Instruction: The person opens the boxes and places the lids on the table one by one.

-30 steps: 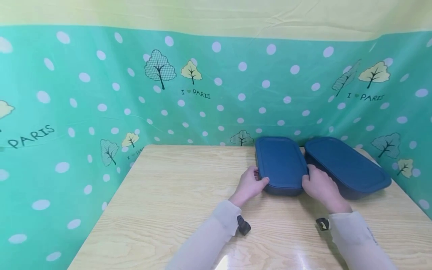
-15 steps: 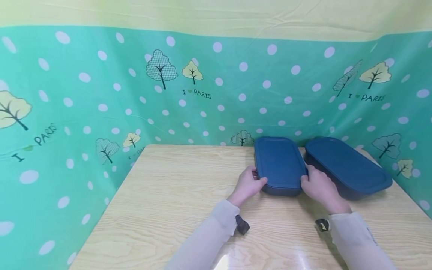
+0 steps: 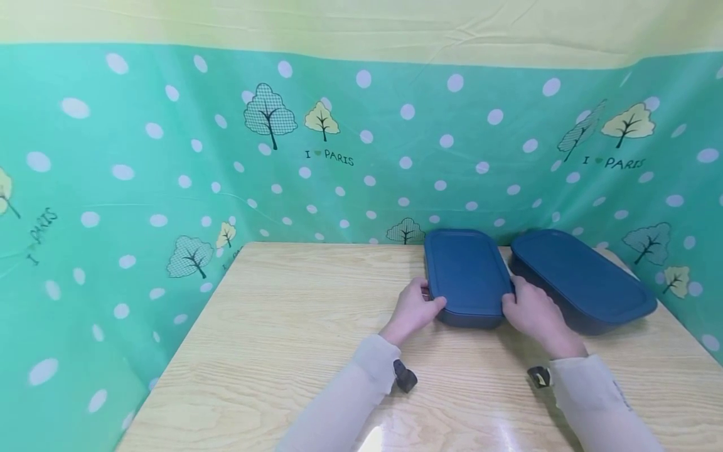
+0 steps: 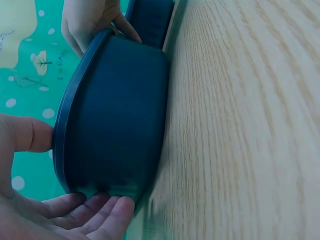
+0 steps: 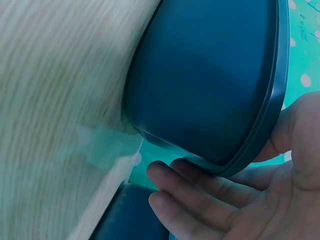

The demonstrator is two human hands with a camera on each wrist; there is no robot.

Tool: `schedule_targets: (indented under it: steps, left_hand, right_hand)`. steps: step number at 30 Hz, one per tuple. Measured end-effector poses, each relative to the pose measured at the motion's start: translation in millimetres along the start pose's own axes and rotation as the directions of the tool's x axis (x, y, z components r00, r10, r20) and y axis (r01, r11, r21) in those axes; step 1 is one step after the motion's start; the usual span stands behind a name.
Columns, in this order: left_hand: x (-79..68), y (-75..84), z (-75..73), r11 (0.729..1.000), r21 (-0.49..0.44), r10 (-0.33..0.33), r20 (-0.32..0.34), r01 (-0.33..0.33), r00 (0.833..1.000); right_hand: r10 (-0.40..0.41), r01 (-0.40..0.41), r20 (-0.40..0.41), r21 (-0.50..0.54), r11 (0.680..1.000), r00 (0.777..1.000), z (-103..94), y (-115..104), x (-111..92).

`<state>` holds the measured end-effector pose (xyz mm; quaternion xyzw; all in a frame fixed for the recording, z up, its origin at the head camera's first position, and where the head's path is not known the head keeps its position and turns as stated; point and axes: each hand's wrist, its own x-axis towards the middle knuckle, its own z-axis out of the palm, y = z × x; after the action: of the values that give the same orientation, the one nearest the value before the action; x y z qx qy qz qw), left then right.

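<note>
A smaller dark blue lidded food container [image 3: 469, 273] sits on the table, right of its middle near the back edge. My left hand [image 3: 415, 307] holds its front left corner, thumb on the lid's rim. In the left wrist view the fingers [image 4: 117, 212] of that hand lie against the container's side wall. On the opposite side my right hand [image 3: 536, 314] grips the container, thumb at the lid edge. The right wrist view shows those fingers [image 5: 210, 192] spread under the rim along the wall. A larger blue lidded container [image 3: 582, 276] stands slantwise just to the right.
The light wood table [image 3: 294, 326] stretches out to the left and front. A green dotted curtain [image 3: 339, 207] hangs close behind the table's back edge and along both sides. Black wrist straps [image 3: 405, 376] sit over the sleeves.
The smaller container has shifted slightly left with both hands on it, widening the gap to the larger one. The curtain on the left has swayed. The larger container stays put.
</note>
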<state>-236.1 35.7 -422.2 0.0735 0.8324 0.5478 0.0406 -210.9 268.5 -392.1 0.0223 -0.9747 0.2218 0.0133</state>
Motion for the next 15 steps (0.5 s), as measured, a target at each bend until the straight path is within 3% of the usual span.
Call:
schedule_targets:
  steps: [15]
  left_hand:
    - [2.2,-0.8,0.2,1.0,-0.005,-0.011,0.0,0.011,1.0]
  right_hand:
    - [0.008,-0.008,-0.012,0.005,1.0,1.0,1.0,0.7,2.4]
